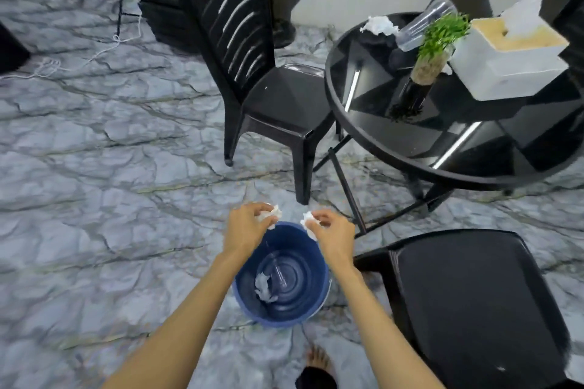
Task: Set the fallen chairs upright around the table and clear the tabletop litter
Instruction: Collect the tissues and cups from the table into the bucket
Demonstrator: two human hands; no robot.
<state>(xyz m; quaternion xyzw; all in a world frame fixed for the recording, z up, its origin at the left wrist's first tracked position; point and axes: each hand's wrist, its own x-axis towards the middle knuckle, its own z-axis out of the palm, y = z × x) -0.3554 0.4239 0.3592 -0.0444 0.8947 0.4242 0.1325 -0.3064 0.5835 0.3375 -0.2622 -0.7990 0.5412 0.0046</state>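
Note:
My left hand (245, 226) pinches a crumpled white tissue (271, 215) over the far rim of a blue bucket (311, 306) on the floor. My right hand (331, 230) pinches another crumpled tissue (308, 224) beside it. Inside the bucket lie a crumpled tissue (264, 287) and a clear plastic bottle (279, 275). A black chair (278, 98) stands upright left of the round black glass table (379, 142). A second black chair (474, 300) stands upright at the lower right. On the tabletop lie a crumpled tissue (379, 25) and a clear plastic bottle (423, 25).
A small green plant in a glass vase (433, 63) and a white tissue box (508, 63) stand on the table. A white cable (94, 54) trails over the marble floor at the far left. My bare foot (317, 360) is below the bucket.

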